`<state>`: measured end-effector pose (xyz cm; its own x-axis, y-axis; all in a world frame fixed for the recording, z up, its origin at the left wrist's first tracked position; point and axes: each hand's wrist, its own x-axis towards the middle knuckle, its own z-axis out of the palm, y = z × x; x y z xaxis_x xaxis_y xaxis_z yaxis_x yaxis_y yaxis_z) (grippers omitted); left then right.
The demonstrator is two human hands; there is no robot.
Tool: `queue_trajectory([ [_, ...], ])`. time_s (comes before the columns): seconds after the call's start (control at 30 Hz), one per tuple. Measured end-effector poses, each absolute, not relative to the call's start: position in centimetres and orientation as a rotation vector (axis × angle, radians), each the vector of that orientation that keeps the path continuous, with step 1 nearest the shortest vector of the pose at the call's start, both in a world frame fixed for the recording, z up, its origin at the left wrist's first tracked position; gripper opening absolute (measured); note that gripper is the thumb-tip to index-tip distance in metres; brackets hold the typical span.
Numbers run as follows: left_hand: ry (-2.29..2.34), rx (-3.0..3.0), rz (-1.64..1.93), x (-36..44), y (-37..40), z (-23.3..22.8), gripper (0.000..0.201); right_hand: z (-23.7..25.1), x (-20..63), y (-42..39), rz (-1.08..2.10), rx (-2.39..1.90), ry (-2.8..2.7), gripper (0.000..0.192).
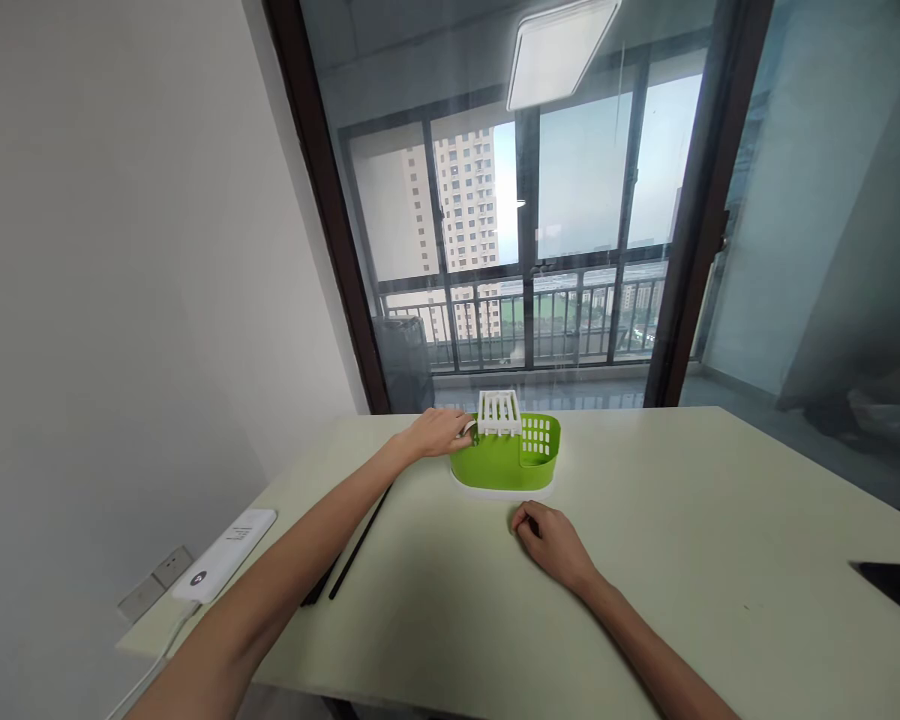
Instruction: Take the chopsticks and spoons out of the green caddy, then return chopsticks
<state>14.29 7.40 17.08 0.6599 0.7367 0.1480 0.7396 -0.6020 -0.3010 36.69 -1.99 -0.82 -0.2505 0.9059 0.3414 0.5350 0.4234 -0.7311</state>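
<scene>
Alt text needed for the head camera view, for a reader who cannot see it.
A person's left hand touches the left end of a green cutlery drainer with a white slotted insert on a pale table, while the right hand rests on the table just in front. Black chopsticks lie under the left forearm.

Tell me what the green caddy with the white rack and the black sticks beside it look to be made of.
Green slotted caddy with white ribbed rack: likely moulded plastic, smooth, slightly glossy, uniform colour, neat cut slots. Thin black sticks under the left hand's forearm: matte, straight; plastic or lacquered wood, cannot tell.
</scene>
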Motion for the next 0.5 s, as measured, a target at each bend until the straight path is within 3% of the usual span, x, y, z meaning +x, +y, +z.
queue_trajectory([
  [0.5,-1.532,-2.187,-0.015,15.7,10.2,17.8,0.028,-0.6,36.4,-2.1,0.612,-1.205,-1.904,0.022],
])
